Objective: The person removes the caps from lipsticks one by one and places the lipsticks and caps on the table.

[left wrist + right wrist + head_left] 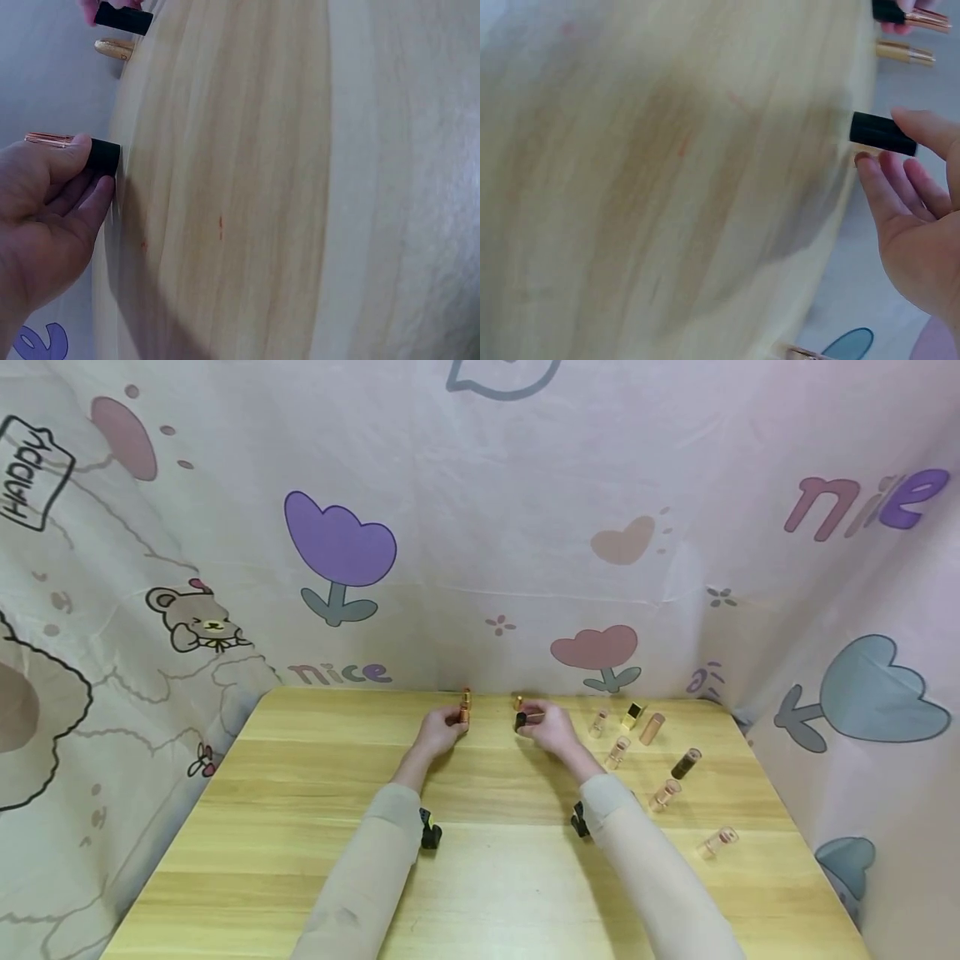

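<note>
In the head view my left hand [442, 731] is at the far edge of the table and pinches an upright lipstick [464, 714]. Its lower part is black and its copper-coloured top points up, as the left wrist view shows. Close behind it stands a gold tube [904, 51]. To the right, my right hand [551, 728] pinches a short black lipstick cap [881, 133] between thumb and fingers, low over the wood. Another small gold tube [114, 49] stands just behind that cap. A gap of bare wood separates the two hands.
On the right of the wooden table [315, 827] stand several more lipsticks: a gold one with a black top [632, 717], a rose-gold tube [652, 728], a dark tube [686, 764] and clear-cased ones [718, 842]. A printed curtain [480, 527] hangs behind.
</note>
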Demonstrator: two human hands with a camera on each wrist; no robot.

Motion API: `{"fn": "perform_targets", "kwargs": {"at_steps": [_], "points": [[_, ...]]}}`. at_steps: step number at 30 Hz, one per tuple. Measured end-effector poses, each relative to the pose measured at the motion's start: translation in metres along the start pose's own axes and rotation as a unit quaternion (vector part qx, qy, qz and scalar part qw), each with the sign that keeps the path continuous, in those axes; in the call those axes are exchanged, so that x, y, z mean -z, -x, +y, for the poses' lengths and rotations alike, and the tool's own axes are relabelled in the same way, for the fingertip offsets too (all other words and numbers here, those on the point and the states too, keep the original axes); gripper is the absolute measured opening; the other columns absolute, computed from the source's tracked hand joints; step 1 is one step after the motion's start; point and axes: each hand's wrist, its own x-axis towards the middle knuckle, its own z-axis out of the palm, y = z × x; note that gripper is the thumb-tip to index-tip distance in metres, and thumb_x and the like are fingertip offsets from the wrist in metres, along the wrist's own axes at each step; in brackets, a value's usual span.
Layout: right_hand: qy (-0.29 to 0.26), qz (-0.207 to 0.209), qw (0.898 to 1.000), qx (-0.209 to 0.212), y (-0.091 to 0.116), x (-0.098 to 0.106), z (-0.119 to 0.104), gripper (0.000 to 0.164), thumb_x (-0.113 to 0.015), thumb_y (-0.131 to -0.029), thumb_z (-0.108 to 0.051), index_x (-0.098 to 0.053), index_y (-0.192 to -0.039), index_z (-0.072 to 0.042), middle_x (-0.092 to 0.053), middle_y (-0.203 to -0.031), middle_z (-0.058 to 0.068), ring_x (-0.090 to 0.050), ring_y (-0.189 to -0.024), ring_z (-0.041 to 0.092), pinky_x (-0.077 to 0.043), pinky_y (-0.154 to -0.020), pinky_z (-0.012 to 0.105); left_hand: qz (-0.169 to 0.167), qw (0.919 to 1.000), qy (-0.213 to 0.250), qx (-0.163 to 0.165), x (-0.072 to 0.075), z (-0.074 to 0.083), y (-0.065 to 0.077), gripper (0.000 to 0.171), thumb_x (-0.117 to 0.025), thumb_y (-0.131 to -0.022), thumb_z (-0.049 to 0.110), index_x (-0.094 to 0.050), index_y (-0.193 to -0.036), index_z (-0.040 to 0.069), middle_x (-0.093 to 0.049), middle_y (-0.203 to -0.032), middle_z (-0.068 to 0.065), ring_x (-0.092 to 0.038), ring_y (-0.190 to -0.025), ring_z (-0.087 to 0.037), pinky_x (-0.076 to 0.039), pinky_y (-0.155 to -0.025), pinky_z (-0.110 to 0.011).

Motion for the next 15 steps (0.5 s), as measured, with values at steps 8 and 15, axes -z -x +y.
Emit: {"fn": "perform_targets", "kwargs": {"at_steps": [8,15], "points": [[-0.057,0.033,0.998,0.013,0.016,0.013,-0.018,0.062,-0.076,-0.089,0.0,-0.051,-0.146,0.004,-0.06,-0.142,0.024,-0.059,-0.13,0.041,-0.05,-0.111,0.047,-0.005,1.0,0.003,0.005,0.003,0.0,0.001,0.026,-0.065,-0.101,0.001,-0.067,-0.125,-0.008,-0.068,-0.123,-0.024,-0.063,-0.118,-0.038,-0.052,-0.106,-0.047],[-0.128,0.123,0.982,0.065,0.034,0.028,-0.032,0.054,-0.071,-0.094,0.0,-0.052,-0.143,0.008,-0.06,-0.142,0.025,-0.056,-0.133,0.043,-0.049,-0.112,0.042,-0.007,0.9999,0.005,0.009,0.0,0.0,0.002,0.026,-0.064,-0.102,0.002,-0.067,-0.126,-0.007,-0.067,-0.125,-0.023,-0.062,-0.12,-0.037,-0.052,-0.107,-0.047]]}}
